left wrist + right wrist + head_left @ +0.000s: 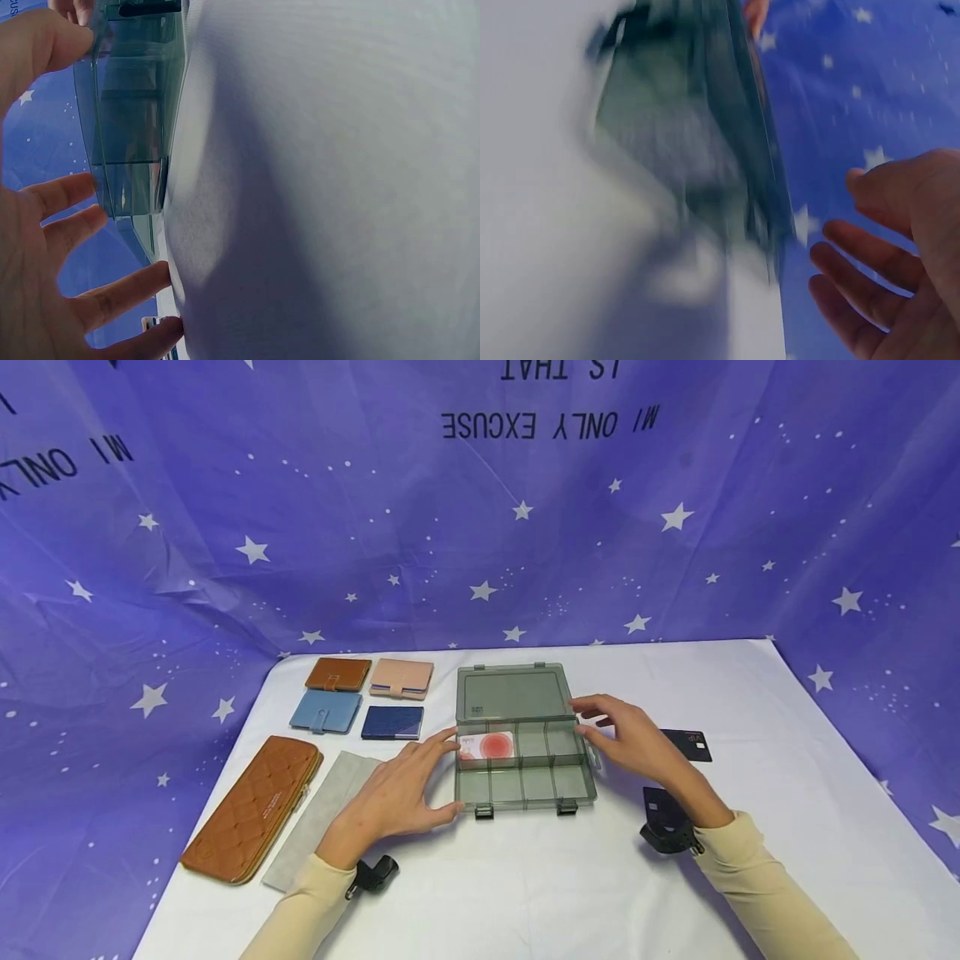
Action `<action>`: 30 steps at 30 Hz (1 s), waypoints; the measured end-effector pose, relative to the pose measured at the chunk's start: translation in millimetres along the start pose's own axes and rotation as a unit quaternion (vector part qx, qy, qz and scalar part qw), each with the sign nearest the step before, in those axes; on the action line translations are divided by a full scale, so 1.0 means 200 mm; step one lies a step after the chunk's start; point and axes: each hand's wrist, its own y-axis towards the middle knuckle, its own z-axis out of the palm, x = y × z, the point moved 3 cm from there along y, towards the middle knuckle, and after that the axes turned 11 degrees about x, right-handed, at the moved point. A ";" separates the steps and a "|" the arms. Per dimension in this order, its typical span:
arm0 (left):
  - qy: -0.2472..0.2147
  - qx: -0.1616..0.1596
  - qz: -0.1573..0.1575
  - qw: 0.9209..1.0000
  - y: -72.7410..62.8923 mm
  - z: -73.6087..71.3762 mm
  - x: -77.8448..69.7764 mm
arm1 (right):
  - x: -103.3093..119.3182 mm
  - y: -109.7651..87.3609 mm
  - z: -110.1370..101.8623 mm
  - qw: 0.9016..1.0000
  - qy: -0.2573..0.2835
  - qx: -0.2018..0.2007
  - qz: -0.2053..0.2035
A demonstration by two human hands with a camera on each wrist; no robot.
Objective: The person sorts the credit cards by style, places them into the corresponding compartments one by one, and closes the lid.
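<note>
A translucent grey-green compartment box (525,804) lies on the white table, its lid (517,695) folded back flat. A white card with a red circle (486,747) sits in the back-left compartments. My left hand (397,793) spreads along the box's left side; in the left wrist view the thumb touches the rim near the front corner and fingertips meet the side wall. Beside the box's right edge is my right hand (633,745), fingers loosely bent and nothing held. The right wrist view shows its fingers (870,259) apart from the blurred box (675,142).
Two black cards (693,746) (660,810) lie right of the box, partly hidden by the right arm. At left are brown (337,674), pink (402,677) and light blue (327,711) card holders, a dark blue case (392,722), a brown quilted wallet (251,810) and a grey flat piece (322,814).
</note>
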 end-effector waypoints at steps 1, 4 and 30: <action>0.001 0.000 0.000 1.000 0.00 0.00 0.00 | -0.03 -0.02 -0.03 1.000 -0.009 -0.008 0.001; 0.002 0.000 -0.001 1.000 0.00 0.00 0.00 | -0.14 -0.09 -0.10 0.999 -0.029 -0.020 0.015; 0.001 -0.003 0.001 1.000 -0.01 -0.01 -0.01 | -0.58 -0.57 -0.32 0.982 -0.141 0.020 0.123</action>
